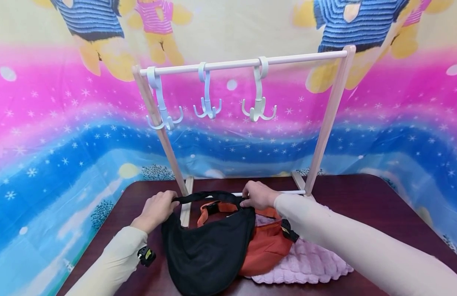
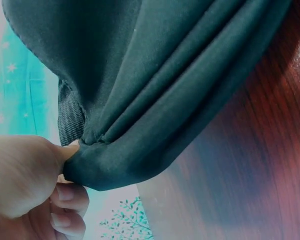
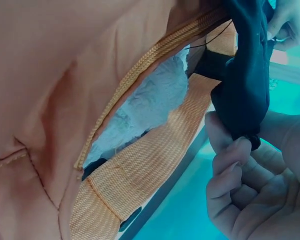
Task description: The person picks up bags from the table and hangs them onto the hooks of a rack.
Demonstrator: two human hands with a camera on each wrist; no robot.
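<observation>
A black cloth shoulder bag (image 1: 209, 250) hangs between my two hands at the front of the table. My left hand (image 1: 158, 210) pinches its upper left corner, where the strap joins; the left wrist view shows thumb and fingers on the gathered black fabric (image 2: 130, 155). With my right hand (image 1: 260, 195) I pinch the upper right corner by the strap (image 1: 213, 195). Partly behind the black bag lies an orange waist bag (image 1: 269, 246) with a webbing belt and black buckle (image 1: 213, 207). Its zip edge (image 3: 140, 75) and webbing (image 3: 150, 145) appear close in the right wrist view.
A pink textured plush item (image 1: 309, 263) lies under the orange bag. Behind stands a wooden rack (image 1: 328, 123) with a top rail (image 1: 298, 59). Three multi-prong hooks hang from it: left (image 1: 161, 107), middle (image 1: 207, 98) and right (image 1: 258, 96). A printed cloth backdrop surrounds the dark table (image 1: 361, 197).
</observation>
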